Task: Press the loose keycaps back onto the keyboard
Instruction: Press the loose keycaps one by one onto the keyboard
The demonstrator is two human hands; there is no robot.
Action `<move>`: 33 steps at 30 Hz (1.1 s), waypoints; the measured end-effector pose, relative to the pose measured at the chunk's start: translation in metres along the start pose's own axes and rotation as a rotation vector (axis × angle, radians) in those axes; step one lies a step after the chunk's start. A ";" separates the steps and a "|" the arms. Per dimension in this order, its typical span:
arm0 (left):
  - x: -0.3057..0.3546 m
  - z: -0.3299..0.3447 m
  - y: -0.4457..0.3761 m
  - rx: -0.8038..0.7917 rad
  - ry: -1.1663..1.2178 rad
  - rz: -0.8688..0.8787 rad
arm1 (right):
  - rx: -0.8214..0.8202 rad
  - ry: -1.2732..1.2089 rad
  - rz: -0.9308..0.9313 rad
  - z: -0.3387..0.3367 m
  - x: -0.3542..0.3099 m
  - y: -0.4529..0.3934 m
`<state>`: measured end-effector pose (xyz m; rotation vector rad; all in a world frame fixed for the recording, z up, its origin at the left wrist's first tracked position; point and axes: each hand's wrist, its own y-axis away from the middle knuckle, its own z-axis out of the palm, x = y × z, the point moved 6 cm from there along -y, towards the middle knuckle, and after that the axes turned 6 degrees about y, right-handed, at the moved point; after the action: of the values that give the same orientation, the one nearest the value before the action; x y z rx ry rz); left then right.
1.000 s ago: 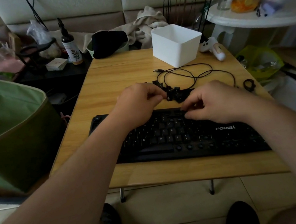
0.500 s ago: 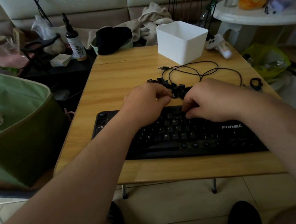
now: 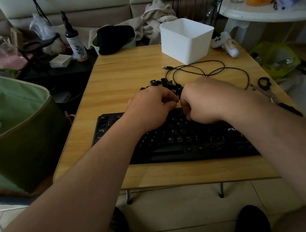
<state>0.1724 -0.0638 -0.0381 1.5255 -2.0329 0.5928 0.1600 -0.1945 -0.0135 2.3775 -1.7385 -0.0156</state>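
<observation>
You are in a home living room: padded sofa upper frame, low folding table, crumpled towel, tiled floor.

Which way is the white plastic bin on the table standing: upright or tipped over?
Upright. The white bin rests on its base on the wooden table, open mouth facing up, rim level. Whether it holds anything cannot be told.

bare tabletop lies open on the far left. far right, a white box, looped cable and loose keycaps crowd the way; the keyboard fills the near side.
</observation>
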 end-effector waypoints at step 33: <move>-0.003 0.003 -0.006 0.054 -0.022 -0.022 | 0.087 -0.435 0.163 0.026 0.039 0.002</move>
<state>0.1786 -0.0651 -0.0421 1.5895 -2.0290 0.6299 0.1672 -0.2357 -0.0346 2.4159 -2.1556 -0.4764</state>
